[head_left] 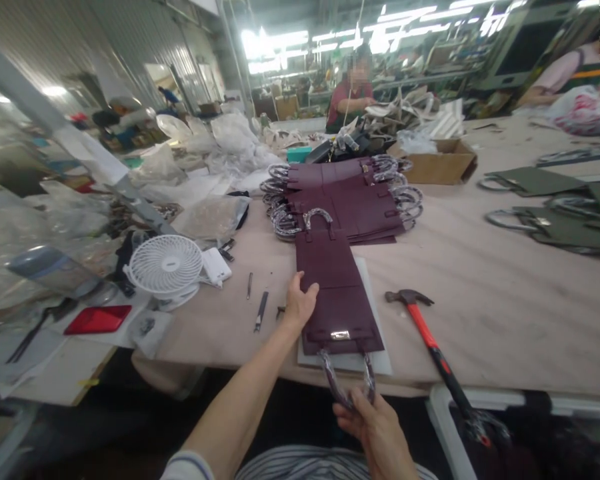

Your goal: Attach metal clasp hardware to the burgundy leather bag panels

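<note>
Head view, the only 1 we have: burgundy panel [330, 267] lies lengthwise at the near edge of the surface [505, 320], over a pale board [383, 364], far end against the burgundy stack [370, 210].

Left hand [301, 303] is on the panel's left edge, thumb over the face; can't tell if its fingers pinch underneath. Right hand [375, 427] grasps the film-wrapped near handle [333, 381], which hangs past the surface edge.

Step looks like steadying the panel and positioning that handle. To do it well, we'd press flat with the left, guide the loop gently with the right, avoid twisting its 2 attachment points, and spare the film. We'd also mind the metal clasp [340, 335] and leave the hammer [425, 327] clear of the panel.
</note>
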Demonstrator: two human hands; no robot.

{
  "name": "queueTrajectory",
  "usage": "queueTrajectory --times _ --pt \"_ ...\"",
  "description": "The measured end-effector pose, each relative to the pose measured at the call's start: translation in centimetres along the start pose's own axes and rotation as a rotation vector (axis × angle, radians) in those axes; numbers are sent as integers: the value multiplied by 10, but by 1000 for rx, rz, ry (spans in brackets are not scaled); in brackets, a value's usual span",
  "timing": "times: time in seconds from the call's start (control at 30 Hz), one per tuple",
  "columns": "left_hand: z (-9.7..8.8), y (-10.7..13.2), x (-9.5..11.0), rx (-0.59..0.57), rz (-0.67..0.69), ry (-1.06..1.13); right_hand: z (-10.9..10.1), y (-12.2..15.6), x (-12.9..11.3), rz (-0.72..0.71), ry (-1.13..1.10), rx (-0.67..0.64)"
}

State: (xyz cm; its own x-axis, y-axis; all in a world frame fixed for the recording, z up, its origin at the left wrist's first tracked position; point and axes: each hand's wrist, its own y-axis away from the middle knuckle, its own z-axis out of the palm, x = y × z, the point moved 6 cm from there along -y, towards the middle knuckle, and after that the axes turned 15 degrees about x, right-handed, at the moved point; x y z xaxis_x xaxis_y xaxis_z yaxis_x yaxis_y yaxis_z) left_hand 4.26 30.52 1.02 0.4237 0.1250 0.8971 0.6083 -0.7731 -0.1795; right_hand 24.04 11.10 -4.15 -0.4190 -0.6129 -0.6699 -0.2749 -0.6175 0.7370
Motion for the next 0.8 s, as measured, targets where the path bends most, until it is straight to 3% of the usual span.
queueTrajectory --times 0.13,0.37,0.63,0.73,0.8 --pt "2 4 -4 -51 77 -34 7 -1 -3 32 24 -42" --pt "1 27 -11 -103 213 -51 0 4 12 45 23 -46" --pt "14 20 -6 -129 210 -30 6 -2 3 34 109 -53" --pt "2 22 -3 -92 234 -14 0 2 3 54 203 -49" --pt "-16 19 -2 -56 284 -24 -12 5 1 60 331 -32"
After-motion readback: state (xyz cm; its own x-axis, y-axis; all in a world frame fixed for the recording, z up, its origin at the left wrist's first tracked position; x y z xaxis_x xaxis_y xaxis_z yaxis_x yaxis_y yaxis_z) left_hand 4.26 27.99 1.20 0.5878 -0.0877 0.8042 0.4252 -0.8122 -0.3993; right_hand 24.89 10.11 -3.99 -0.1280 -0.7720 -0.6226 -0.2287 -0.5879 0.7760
